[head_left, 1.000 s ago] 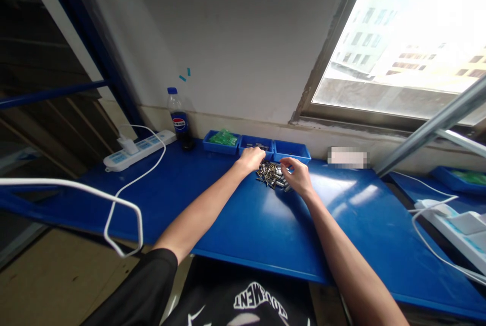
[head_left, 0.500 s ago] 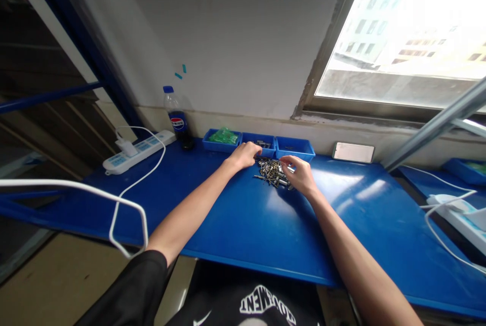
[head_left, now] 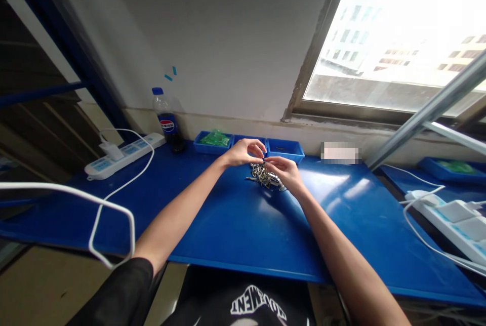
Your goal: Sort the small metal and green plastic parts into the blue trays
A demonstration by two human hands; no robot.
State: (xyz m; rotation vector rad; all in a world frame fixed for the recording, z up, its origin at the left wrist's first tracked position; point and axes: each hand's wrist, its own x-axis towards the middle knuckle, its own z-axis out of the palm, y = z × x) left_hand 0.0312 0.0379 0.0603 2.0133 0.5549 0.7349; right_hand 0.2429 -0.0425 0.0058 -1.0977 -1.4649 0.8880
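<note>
"MOVEMENT" Shirt, Pepsi Bottle

White letters (head_left: 252, 301), inverted, spell "MOVEMENT" on the shirt (head_left: 212, 300); the bottle's (head_left: 167, 126) Pepsi label bears tiny characters, unreadable. The curved left hand (head_left: 245, 153) and right hand (head_left: 285, 171) bring fingertips together over metal parts (head_left: 261, 176) heaped on the desk (head_left: 235, 225); whether either grips one is unclear.

Left hand (head_left: 242, 153) now fingertip-close to right hand (head_left: 287, 171) over metal pieces (head_left: 261, 176); earlier, apart
</note>
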